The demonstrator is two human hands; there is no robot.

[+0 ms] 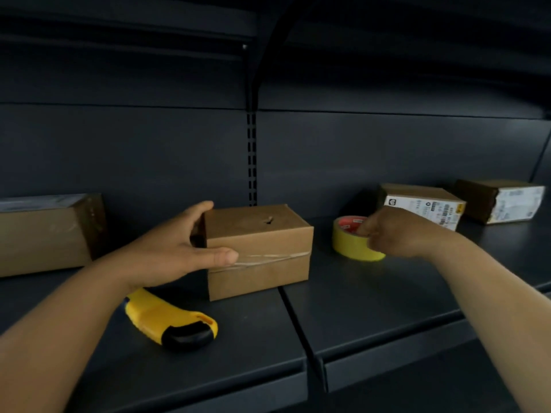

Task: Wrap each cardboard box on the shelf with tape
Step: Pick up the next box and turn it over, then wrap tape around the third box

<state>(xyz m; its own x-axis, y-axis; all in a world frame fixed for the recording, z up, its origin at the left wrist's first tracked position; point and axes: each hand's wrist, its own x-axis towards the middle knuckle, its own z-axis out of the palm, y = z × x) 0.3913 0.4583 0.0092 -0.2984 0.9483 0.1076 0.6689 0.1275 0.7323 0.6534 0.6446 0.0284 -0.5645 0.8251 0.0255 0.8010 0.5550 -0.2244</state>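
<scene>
A small brown cardboard box (262, 251) stands on the dark shelf (372, 308), with a strip of clear tape across its front face. My left hand (176, 251) holds its left side, thumb on the front and fingers over the top back corner. To the right lies a yellow tape roll (351, 247) with a red core. My right hand (396, 234) grips the roll, fingers hooked into its centre.
A yellow and black utility knife (173, 320) lies on the shelf in front of the box. A long cardboard box (44, 236) sits at the left. Two labelled boxes (423, 204) (501, 201) stand at the back right. The shelf's front edge runs below.
</scene>
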